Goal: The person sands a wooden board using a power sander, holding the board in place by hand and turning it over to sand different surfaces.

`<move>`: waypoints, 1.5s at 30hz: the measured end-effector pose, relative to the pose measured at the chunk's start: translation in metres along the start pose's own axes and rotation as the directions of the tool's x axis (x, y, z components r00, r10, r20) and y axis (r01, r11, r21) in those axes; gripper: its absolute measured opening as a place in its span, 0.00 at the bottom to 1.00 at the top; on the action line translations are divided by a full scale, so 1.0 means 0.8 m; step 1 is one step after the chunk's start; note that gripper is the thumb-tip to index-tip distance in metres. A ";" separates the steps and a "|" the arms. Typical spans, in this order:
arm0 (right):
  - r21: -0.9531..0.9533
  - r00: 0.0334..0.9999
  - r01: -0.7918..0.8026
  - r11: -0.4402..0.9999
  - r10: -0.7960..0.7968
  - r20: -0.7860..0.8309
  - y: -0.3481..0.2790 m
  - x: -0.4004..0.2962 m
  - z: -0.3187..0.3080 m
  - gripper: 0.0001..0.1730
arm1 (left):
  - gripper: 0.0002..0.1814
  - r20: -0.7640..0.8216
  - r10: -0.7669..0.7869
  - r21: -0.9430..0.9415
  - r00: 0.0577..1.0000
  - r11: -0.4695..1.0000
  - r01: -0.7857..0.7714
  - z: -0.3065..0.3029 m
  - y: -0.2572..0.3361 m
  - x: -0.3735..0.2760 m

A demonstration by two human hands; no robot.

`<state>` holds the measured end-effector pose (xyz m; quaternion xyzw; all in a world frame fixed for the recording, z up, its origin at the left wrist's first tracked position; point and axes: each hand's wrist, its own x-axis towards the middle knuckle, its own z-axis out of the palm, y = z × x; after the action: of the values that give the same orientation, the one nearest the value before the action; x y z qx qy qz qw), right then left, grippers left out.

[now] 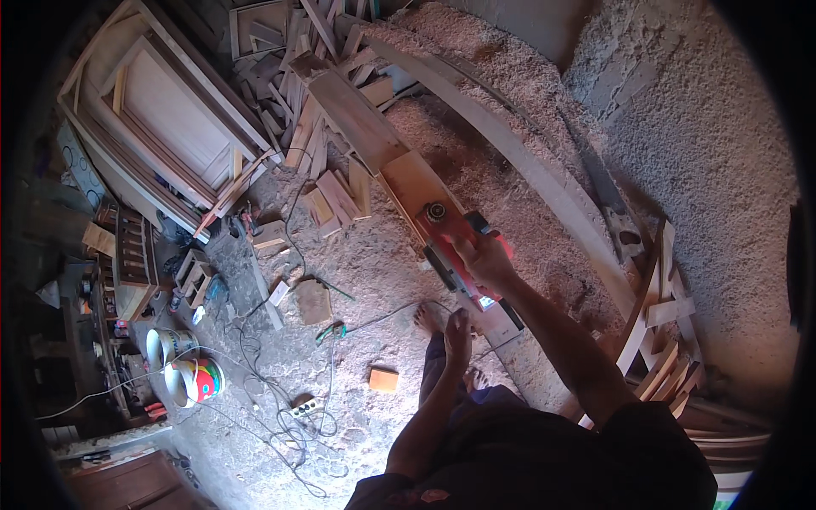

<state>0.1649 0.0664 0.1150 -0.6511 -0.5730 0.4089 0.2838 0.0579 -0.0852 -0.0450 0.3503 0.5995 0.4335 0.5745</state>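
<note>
My right hand (488,258) grips the top handle of a red electric hand planer (459,255). The planer rests lengthwise on a wooden board (421,185), which lies on a long narrow plank bench (357,111) running away from me. A round black knob shows at the planer's front. Beside the bench, low by the planer's rear, my left hand (458,335) has its fingers curled around the dark power cord (395,313). Part of the cord is hidden behind that hand.
Wood shavings (516,191) heap up right of the bench, beside a long curved plank (510,137). Door frames (185,108) lean at upper left near offcuts (338,197). Loose cords, a power strip (307,408), a wood block (383,380) and buckets (204,380) are on the floor.
</note>
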 end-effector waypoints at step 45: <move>-0.092 0.974 0.222 0.971 -0.217 0.065 0.070 -0.247 -0.011 0.30 | 0.56 0.349 -0.367 -0.596 0.863 0.624 0.506 -0.040 -0.068 0.007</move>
<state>0.1995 -0.1364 0.1137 -0.5855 -0.6687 0.3637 0.2790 0.0298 -0.1043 -0.0982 0.0037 0.4110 0.4296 0.8040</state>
